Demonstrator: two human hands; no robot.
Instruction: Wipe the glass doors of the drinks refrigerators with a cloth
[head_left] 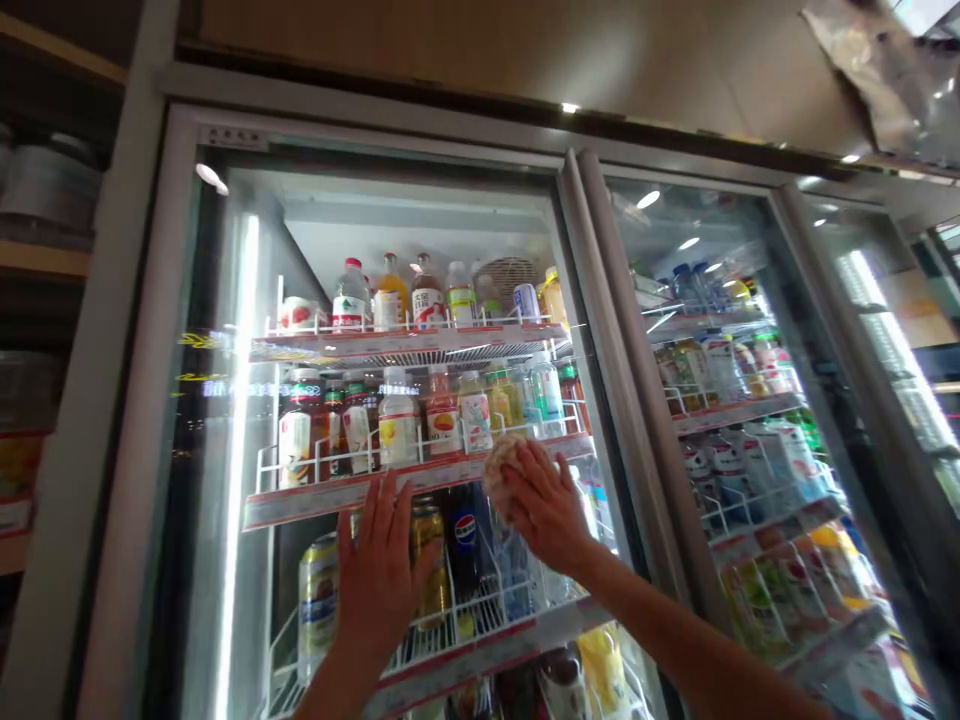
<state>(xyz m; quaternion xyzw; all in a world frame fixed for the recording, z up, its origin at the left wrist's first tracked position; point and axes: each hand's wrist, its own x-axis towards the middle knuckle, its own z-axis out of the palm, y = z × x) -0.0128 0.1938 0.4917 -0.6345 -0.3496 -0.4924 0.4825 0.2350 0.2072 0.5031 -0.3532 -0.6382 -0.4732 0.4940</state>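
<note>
My left hand (382, 575) lies flat with its fingers spread on the glass door (420, 420) of a drinks fridge, over the shelf of cans. My right hand (546, 508) presses a light-coloured cloth (499, 470) against the same glass, a little higher and to the right, fingers stretched over the wad. Behind the glass, bottles (442, 415) stand in rows on wire shelves, with cans (319, 600) lower down.
A second glass door (735, 420) to the right shows more bottles and cartons. The grey door frame (112, 400) runs down the left, with shelves (37, 260) beside it. Crumpled foil (885, 70) hangs at the top right.
</note>
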